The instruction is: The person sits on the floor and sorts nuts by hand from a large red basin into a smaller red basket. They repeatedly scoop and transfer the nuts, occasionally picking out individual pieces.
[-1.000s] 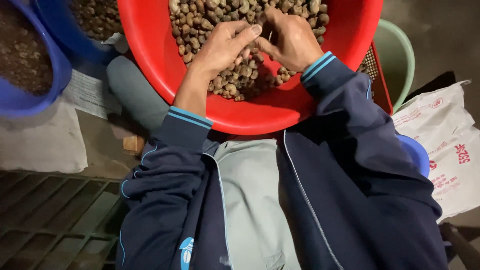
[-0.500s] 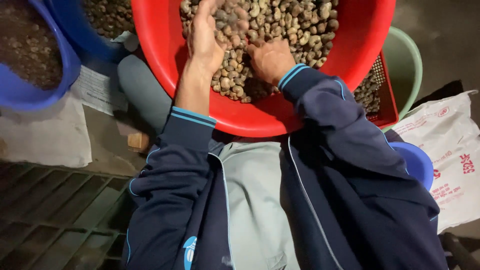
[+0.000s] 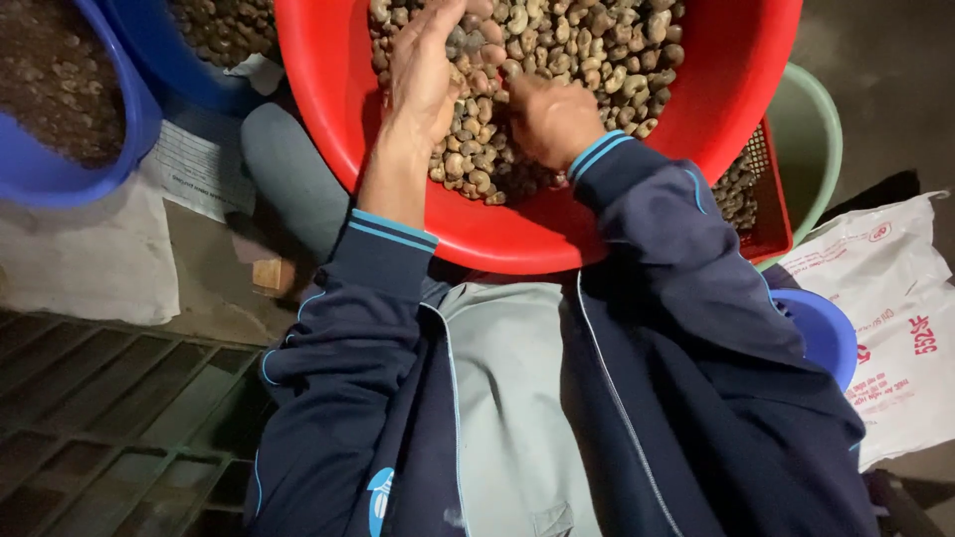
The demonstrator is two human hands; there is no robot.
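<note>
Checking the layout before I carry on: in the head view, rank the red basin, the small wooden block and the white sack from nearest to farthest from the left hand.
1. Red basin: the left hand is inside it.
2. Small wooden block: below, on the floor to the left.
3. White sack: far right.

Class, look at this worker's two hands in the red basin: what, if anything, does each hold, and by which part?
Both the left hand and right hand rest in the nuts; whether either grips any cannot be told.

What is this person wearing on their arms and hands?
Both arms are in a dark navy zip-up jacket with thin light-blue piping along the seams and two light-blue stripes on each ribbed cuff. The left sleeve is pushed up the forearm. The left hand and right hand are bare: no gloves.
</note>
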